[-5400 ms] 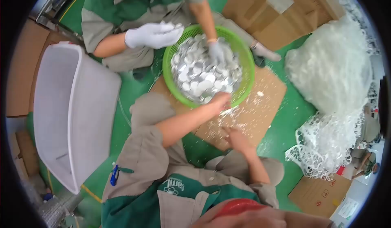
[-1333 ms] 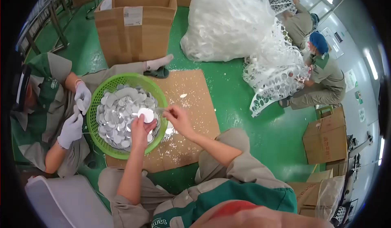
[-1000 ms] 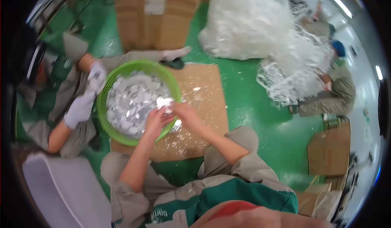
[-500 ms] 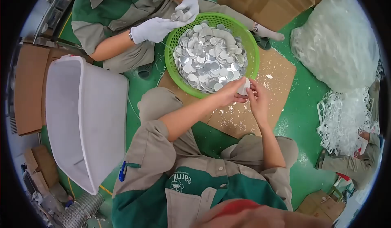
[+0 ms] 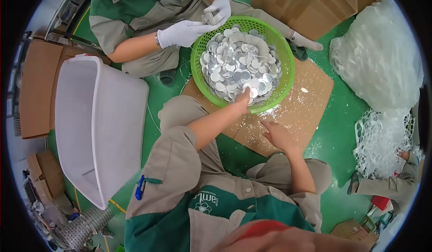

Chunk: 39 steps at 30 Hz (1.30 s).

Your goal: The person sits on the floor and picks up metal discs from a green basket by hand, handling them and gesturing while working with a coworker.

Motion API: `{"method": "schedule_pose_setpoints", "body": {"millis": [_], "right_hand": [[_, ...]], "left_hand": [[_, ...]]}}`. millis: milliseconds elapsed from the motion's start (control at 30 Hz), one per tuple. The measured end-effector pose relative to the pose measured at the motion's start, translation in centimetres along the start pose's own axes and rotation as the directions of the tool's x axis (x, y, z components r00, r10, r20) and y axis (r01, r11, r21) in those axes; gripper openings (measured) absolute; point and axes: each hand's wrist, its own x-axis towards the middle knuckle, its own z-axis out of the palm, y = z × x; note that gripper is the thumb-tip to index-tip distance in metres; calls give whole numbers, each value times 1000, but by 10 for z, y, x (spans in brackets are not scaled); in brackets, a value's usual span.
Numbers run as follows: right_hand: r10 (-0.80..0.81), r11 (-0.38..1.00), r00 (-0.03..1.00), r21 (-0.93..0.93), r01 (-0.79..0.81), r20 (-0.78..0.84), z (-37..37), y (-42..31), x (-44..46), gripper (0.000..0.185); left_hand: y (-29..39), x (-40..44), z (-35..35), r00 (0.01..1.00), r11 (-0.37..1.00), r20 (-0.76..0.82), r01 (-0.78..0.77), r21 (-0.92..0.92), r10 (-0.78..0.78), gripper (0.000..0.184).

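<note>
A green plastic basket (image 5: 288,78) holds a heap of round silver and white discs (image 5: 240,65). My left hand (image 5: 243,100) reaches over the basket's near rim, its fingers closed on a white disc (image 5: 246,87) at the heap's edge; whether more discs are in the hand is hidden. Nearer to me, my right hand (image 5: 280,137) is empty with its fingers apart, above the cardboard sheet (image 5: 310,90) and outside the basket. Across from me, a co-worker's gloved hands (image 5: 180,33) hold a few small discs (image 5: 208,19) beside the rim.
A large white tub (image 5: 119,130) stands at my left on the green floor. Cardboard boxes (image 5: 301,4) are at the back. On the right lie a big clear plastic bag (image 5: 378,54) and a pile of white perforated scrap (image 5: 382,139). White bits are scattered over the cardboard sheet.
My hands have come apart. The left has moved over the basket's near edge; the right has dropped back toward me and opened. The whole view has shifted slightly.
</note>
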Motion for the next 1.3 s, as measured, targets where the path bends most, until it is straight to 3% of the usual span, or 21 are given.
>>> {"method": "schedule_pose_setpoints", "body": {"millis": [100,133,267,500,600,1000,1300], "right_hand": [[31,998,999,-57,-29,39,-3,-5,-3,40],[37,997,999,-72,-35,38,-4,-7,-2,40],[4,998,1000,-58,-2,28,2,-8,-3,40],[49,997,990,-73,-39,134,-1,-20,-5,42],[52,997,988,-67,-43,142,-1,-20,-5,42],[50,999,989,5,-51,140,10,-10,-6,43],[38,999,987,-15,-37,155,14,-6,-6,43]], "left_hand": [[-3,-39,13,993,961,95,-87,262,64,63],[-4,-45,20,995,949,58,-97,299,83,44],[-3,-57,22,934,981,345,-148,128,96,19],[5,-67,34,863,992,496,-125,31,93,12],[5,-73,38,885,986,452,-157,60,113,11],[6,-78,37,845,982,530,-148,119,64,15],[6,-90,42,870,964,470,-234,126,149,20]]}}
